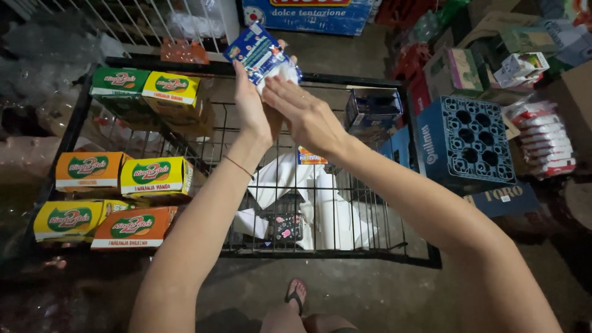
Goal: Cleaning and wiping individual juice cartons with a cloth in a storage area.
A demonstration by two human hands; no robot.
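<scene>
Shop stockroom: crates (465, 139), stacked cartons (151, 176)

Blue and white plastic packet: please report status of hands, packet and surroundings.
Left hand and right hand both hold the blue and white plastic packet, raised above the black wire cart. Green, yellow and orange cartons stacked left in cart. Nothing between.

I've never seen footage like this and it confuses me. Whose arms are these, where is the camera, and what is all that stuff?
There is no machine here: a person wears a camera on the head, so you look down along their own bare arms. The left hand and right hand together hold a small blue and white packet above a black wire cart. Along the cart's left side sit green, yellow and orange cartons; white paper lies on its floor. To the right stands a blue bottle crate. A sandalled foot shows below.
</scene>
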